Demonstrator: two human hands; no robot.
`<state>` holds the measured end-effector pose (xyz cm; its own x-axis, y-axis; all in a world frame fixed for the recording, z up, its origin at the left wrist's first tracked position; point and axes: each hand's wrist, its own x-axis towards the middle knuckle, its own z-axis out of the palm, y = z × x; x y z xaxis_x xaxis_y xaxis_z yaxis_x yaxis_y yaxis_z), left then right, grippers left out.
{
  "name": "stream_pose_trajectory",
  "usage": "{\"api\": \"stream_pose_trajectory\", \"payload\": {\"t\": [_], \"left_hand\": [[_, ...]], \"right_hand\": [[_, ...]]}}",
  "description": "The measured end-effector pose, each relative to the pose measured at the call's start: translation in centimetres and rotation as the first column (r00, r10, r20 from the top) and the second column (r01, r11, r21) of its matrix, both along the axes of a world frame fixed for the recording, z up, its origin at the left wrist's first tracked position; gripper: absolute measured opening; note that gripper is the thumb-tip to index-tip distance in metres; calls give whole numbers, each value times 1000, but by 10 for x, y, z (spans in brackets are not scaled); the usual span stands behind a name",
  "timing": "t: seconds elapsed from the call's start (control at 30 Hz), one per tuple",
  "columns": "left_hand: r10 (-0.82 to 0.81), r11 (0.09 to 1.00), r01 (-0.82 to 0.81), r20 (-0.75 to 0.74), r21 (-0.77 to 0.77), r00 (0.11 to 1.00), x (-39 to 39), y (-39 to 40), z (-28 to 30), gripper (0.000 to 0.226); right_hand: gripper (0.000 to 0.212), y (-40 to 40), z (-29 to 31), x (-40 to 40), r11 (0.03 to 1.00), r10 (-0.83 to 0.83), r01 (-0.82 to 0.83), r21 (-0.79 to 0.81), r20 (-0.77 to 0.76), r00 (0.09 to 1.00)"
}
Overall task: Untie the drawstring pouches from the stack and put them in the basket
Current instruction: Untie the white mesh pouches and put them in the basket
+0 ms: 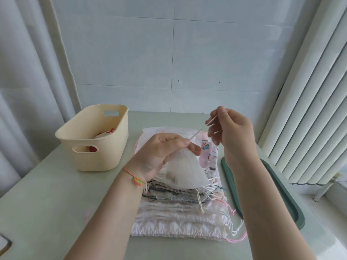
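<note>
A stack of drawstring pouches [180,216] lies on the table in front of me, cords trailing off its right side. My left hand [161,152] pinches the gathered neck of a white pouch [185,171] held just above the stack. My right hand [231,132] is raised to the right of it, fingers closed on the pouch's white drawstring [199,131], which runs taut between the two hands. A cream plastic basket [90,156] stands to the left, with a pouch with red print inside.
A dark green tray or lid [281,199] lies right of the stack near the table edge. Curtains hang at the left, and white slatted blinds at the right. A dark-edged object [4,244] shows at the lower left corner.
</note>
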<state>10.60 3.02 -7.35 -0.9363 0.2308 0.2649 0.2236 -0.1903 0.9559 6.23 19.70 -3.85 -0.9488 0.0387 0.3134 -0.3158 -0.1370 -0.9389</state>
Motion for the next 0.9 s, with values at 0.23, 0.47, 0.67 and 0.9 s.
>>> {"api": "stream_pose_trajectory", "payload": {"t": [0.23,0.47,0.67,0.9], "left_hand": [[62,995,-59,-33,78,998,-2,-8,3,28],[110,994,-110,0,22,994,-5,-9,1,22],[120,992,-121,22,32,993,-6,-11,0,16],[189,945,-209,99,253,977,-7,-5,3,28]], "right_hand": [[20,-1,5,6,974,165,-170,150,41,985],[24,-10,-1,13,772,324,-239,589,-40,945],[19,-12,-6,6,763,276,-151,629,-106,955],[19,-17,-13,2,676,204,-10,737,-174,963]]}}
